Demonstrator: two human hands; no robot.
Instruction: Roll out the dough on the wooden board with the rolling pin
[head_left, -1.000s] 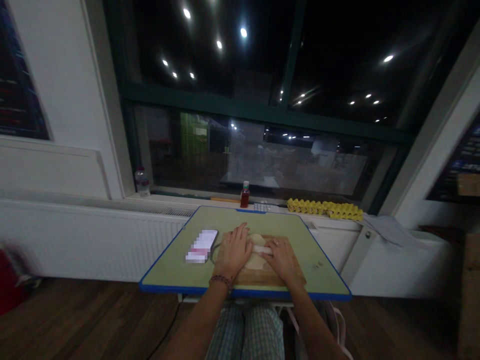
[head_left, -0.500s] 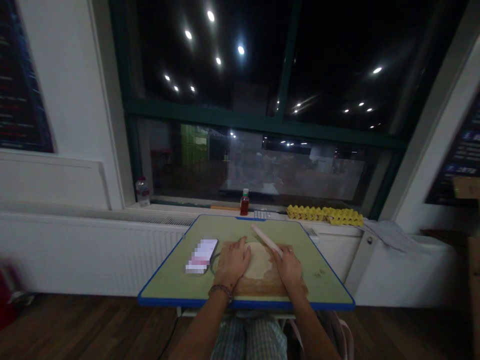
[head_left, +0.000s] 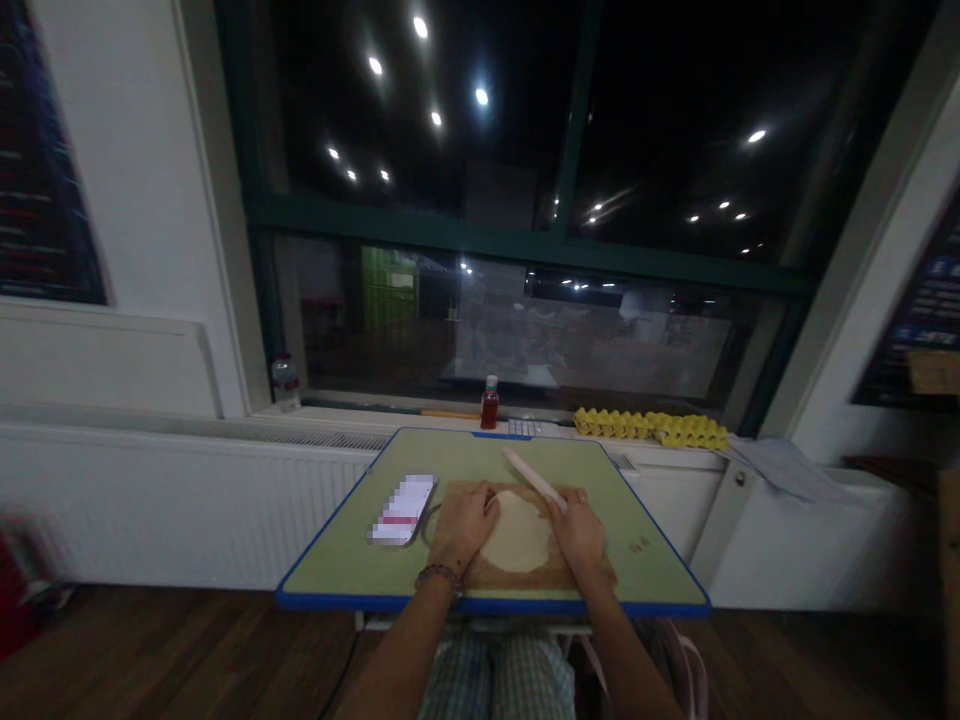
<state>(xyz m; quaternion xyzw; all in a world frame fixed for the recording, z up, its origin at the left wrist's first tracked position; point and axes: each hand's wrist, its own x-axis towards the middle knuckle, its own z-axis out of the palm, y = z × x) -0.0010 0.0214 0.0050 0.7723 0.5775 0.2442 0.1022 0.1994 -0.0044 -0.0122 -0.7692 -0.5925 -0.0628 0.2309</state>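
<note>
Gripping the near end of a pale, tapering rolling pin in the right hand, with fingers wrapping around it, and aiming its long axis away and leftward, past the far edge of a wooden cutting board and over the green counter. Resting the left hand, with fingers curling inward, at the left rim of a flat dough round — not showing clearly whether pinching that rim or merely touching it. Having the dough lying on the board between both hands, just rightward of the left fingertips and just leftward of the right hand, so standing near on both sides, but touching plainly only on the left. Slanting the pin past the dough's far right side rather than across its middle, while not revealing any contact beneath its far end. Seeing a smartphone lying on the counter beside the board, left of the left hand, and a small bottle of red liquid standing beyond the counter's far edge.
</note>
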